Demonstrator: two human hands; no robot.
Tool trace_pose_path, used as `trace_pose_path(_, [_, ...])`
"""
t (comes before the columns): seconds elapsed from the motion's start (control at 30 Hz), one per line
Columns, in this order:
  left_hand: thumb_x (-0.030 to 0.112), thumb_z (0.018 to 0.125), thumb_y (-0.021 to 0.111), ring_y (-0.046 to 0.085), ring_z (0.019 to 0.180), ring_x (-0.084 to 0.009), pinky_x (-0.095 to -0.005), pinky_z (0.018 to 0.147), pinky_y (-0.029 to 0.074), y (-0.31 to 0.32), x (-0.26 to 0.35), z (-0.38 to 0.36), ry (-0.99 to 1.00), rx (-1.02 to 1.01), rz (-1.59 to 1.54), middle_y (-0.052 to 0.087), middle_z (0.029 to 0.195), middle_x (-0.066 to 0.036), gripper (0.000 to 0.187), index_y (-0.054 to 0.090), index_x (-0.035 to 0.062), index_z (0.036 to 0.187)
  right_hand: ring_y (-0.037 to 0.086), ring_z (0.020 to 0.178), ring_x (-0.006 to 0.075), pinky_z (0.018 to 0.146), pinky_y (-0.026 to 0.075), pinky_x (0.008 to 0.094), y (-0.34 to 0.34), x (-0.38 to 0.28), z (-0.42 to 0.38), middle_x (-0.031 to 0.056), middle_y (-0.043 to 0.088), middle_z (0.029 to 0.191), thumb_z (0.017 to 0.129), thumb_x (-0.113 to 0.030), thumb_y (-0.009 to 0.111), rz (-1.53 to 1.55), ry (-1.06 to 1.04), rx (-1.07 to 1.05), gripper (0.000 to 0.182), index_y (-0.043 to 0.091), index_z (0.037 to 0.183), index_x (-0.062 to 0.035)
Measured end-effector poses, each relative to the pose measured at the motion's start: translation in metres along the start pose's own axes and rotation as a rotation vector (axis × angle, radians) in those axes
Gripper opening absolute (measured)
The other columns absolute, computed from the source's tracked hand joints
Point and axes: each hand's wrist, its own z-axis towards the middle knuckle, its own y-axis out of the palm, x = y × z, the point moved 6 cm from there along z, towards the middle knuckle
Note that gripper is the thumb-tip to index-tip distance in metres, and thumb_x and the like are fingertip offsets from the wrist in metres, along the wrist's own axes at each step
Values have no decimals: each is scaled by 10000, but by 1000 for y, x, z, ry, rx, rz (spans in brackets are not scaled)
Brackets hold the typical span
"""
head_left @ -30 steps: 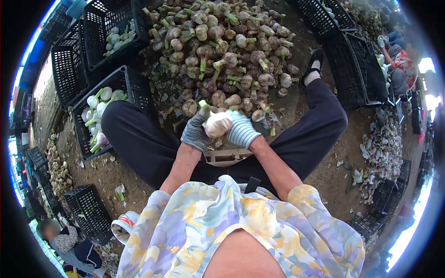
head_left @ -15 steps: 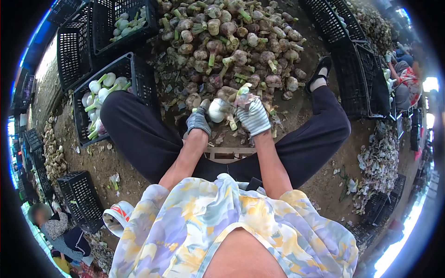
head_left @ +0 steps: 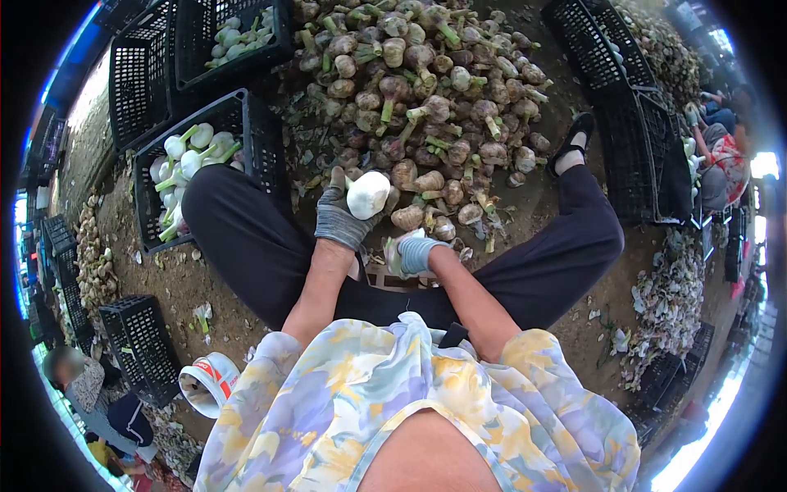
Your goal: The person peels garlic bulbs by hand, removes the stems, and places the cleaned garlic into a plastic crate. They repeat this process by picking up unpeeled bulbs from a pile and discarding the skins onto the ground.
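Garlic bulb (head_left: 367,193) now in left hand (head_left: 340,215) alone

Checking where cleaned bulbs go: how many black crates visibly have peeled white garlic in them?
2. One crate sits beside the left knee; another crate lies behind it, at the frame's top. Other crates' insides are hidden or dark.

One peeled white garlic bulb (head_left: 368,193), clean and rounded, raised above my lap, just before the unpeeled heap, I note.

Gloved left hand (head_left: 340,215) gripping peeled garlic bulb (head_left: 368,193), garlic pile (head_left: 426,90), crates (head_left: 205,148)
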Motion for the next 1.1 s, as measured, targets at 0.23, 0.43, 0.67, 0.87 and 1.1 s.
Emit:
trace_pose_path(0.23, [390, 819, 565, 610, 817, -277, -422, 722, 522, -10, 27, 8, 172, 137, -39, 625, 888, -124, 341, 581, 74, 946, 608, 810, 327, 746, 466, 417, -35, 10, -43, 183, 634, 842, 698, -281, 592, 37, 212, 139, 316, 644, 927, -69])
trace_pose_path(0.43, [142, 818, 608, 613, 786, -179, -274, 660, 547, 60, 189, -120, 1291, 616, 786, 597, 940, -114, 272, 547, 9, 1047, 597, 729, 337, 683, 488, 429, -97, 93, -55, 184, 599, 786, 734, -211, 567, 855, 474, 1015, 198, 625, 828, -47])
trace_pose_path(0.67, [211, 804, 596, 572, 742, -134, -288, 689, 480, 7, 84, -25, 545, 412, 816, 613, 850, -56, 213, 612, 47, 939, 519, 983, 286, 793, 429, 464, -155, 164, 1, 143, 539, 1045, 725, -188, 604, -325, 691, 591, 233, 633, 934, -88])
trace_pose_path(0.87, [231, 809, 621, 593, 751, -188, -349, 581, 528, -2, -32, 15, -12, 243, 492, 565, 931, -72, 379, 507, 60, 1127, 597, 625, 193, 631, 484, 352, -145, 189, -17, 101, 659, 766, 712, -164, 674, 654, 552, 791, 254, 660, 931, -36])
trace_pose_path(1.1, [161, 752, 695, 529, 967, -157, -282, 838, 465, 49, -25, 8, 444, -123, 766, 522, 1128, -80, 545, 450, 28, 1221, 583, 745, 139, 699, 466, 274, -110, 48, -61, 56, 634, 879, 751, -201, 681, 1960, -23, 831, 316, 617, 998, -14])
